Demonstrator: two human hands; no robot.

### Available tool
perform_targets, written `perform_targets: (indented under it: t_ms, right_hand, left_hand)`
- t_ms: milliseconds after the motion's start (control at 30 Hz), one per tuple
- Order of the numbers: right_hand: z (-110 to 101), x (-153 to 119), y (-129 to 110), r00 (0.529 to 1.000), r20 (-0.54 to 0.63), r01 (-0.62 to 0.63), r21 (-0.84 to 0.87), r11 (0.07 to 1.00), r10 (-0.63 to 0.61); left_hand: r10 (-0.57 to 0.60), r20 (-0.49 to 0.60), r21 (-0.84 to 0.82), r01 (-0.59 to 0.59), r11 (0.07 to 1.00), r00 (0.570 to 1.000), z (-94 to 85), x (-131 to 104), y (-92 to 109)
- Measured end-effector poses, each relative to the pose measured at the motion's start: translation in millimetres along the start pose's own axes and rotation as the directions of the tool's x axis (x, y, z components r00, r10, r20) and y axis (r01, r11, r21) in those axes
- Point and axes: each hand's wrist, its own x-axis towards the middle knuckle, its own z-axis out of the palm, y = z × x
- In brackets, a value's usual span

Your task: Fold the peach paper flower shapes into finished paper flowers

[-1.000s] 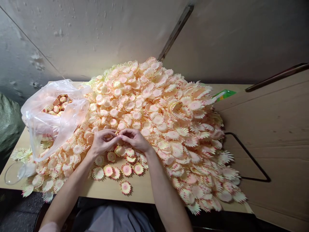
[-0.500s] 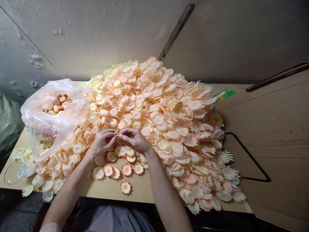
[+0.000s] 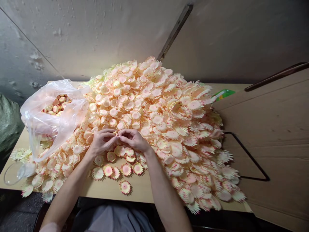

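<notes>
A large heap of pale pink and cream flower-shaped pieces [image 3: 156, 119] with toothed rims covers much of the table. My left hand [image 3: 102, 141] and my right hand [image 3: 134, 139] meet at the front middle of the heap. Their fingers are pinched together, fingertips touching, around a small piece mostly hidden between them. Just below my hands lie several flower pieces with red-tipped rims, one [image 3: 125, 187] apart from the others near the front edge.
At the left, a translucent plastic bag [image 3: 48, 119] holds small curled pieces. A clear round container [image 3: 14, 173] lies at the left front. Cardboard [image 3: 272, 138] and a black metal bar [image 3: 249, 155] stand right, beside a green packet [image 3: 224, 93].
My fingertips have shifted slightly around the small piece, and the fingers of both hands are closer together. The heap looks the same.
</notes>
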Motion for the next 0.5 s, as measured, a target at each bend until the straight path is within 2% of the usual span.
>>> perform_targets:
  t_ms: [167, 300, 400, 500]
  right_hand:
    - [-1.6, 1.4, -0.2, 0.999, -0.042, 0.026, -0.013, 1.0, -0.027]
    - [-2.6, 3.5, -0.6, 0.99, -0.139, 0.036, 0.019, 0.999, -0.033]
    - [-3.2, 4.3, -1.8, 0.981, -0.189, 0.055, 0.018, 0.998, -0.05]
    - [-6.8, 3.8, -3.0, 0.978, -0.186, 0.102, 0.04, 0.994, -0.092]
  left_hand:
    - [-0.042, -0.031, -0.017, 0.041, 0.999, 0.999, -1.6, 1.9, 1.9]
    - [-0.075, -0.054, -0.06, 0.072, 0.996, 0.996, -4.6, 3.4, 9.4]
    - [-0.073, -0.117, -0.082, 0.064, 0.995, 0.99, -4.4, 1.8, 13.2]
    - [-0.156, -0.208, -0.166, 0.123, 0.978, 0.965, -5.7, -1.4, 7.0]
